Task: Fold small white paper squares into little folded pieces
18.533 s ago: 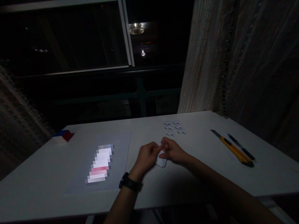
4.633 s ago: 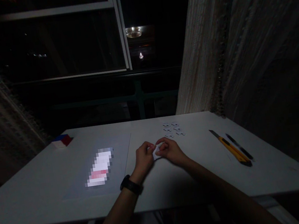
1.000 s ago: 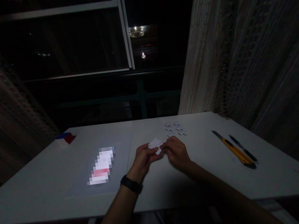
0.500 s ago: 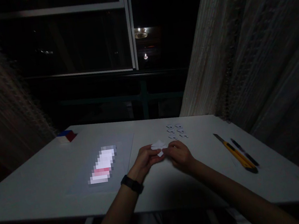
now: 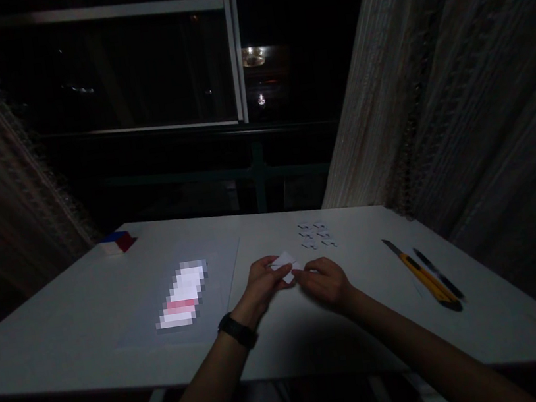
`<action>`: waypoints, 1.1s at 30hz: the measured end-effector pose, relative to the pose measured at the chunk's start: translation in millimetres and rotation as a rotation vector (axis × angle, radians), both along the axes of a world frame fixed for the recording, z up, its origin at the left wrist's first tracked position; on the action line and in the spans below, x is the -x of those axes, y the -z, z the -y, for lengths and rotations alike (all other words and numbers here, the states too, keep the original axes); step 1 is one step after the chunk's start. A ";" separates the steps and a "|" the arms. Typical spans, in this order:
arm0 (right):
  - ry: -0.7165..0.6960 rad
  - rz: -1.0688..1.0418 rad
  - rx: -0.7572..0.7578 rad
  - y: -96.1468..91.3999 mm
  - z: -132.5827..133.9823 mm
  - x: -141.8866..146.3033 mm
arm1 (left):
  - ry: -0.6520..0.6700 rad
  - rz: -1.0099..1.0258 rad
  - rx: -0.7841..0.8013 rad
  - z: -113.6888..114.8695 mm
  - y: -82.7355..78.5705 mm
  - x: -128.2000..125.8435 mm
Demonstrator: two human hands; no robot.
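Note:
Small white folded paper (image 5: 285, 260) is held just above the table, near its middle. My left hand (image 5: 262, 280), with a dark band on the wrist, grips it between thumb and fingers from the left. At the paper's lower right edge, the closed fingertips of my right hand (image 5: 326, 279) pinch it. Beyond my hands lie several small white paper pieces (image 5: 317, 235) with dark marks, set out in two columns.
On the white table (image 5: 66, 322), a blurred-out bright screen (image 5: 184, 294) rests on a pale sheet (image 5: 229, 260). A blue, red and white block (image 5: 117, 242) sits back left. To the right lie a yellow utility knife (image 5: 423, 276) and a dark pen (image 5: 438, 273). Curtains (image 5: 358, 102) flank a dark window.
The paper now shows a flatter, more squared shape, where earlier its flaps looked fanned out. My right fingers have shifted slightly at its edge. The other things stay in place.

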State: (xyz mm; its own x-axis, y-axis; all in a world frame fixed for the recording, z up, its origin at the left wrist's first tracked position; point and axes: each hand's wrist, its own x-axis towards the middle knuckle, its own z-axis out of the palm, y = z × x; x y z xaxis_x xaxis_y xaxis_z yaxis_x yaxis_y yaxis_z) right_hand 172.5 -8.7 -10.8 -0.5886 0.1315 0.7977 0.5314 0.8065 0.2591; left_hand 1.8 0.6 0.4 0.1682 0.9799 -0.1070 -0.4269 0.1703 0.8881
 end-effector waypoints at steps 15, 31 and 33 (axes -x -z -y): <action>0.192 -0.642 0.875 -2.1 2.3 15.6 | -0.222 -0.236 -0.202 -4.5 1.7 -4.1; -0.107 -0.989 1.363 3.1 3.0 44.9 | -0.225 -0.181 -0.155 0.7 -5.9 -2.2; -0.099 -0.967 1.305 5.0 4.8 46.3 | -0.213 -0.140 -0.119 2.2 -7.5 -1.7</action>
State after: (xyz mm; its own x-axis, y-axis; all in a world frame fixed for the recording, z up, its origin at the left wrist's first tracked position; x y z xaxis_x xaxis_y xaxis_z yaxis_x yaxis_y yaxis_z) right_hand 126.2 -13.4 -15.8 -0.0090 0.9714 0.2374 0.0165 0.2375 -0.9713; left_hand 3.5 -1.7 7.9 -0.0514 0.9987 0.0030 -0.3141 -0.0190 0.9492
